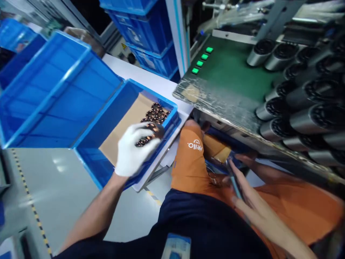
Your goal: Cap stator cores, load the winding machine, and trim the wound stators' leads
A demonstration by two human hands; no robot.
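My left hand (133, 151), in a white glove, reaches into a blue bin (91, 162) lined with cardboard. Its fingers are closed round a dark round part with copper windings (155, 130). Several more of these wound parts (157, 112) lie in the bin's far corner. My right hand (252, 196) is bare and rests over my lap with its fingers stretched out. A slim grey-blue rod (235, 185) lies along those fingers; I cannot tell whether it is gripped.
A large blue bin (48, 90) stands to the left, with more blue crates (145, 32) stacked behind. A green-topped bench (231, 72) with lit green buttons (202, 60) carries rows of silver cylindrical housings (302, 104). My orange apron (192, 158) covers my lap.
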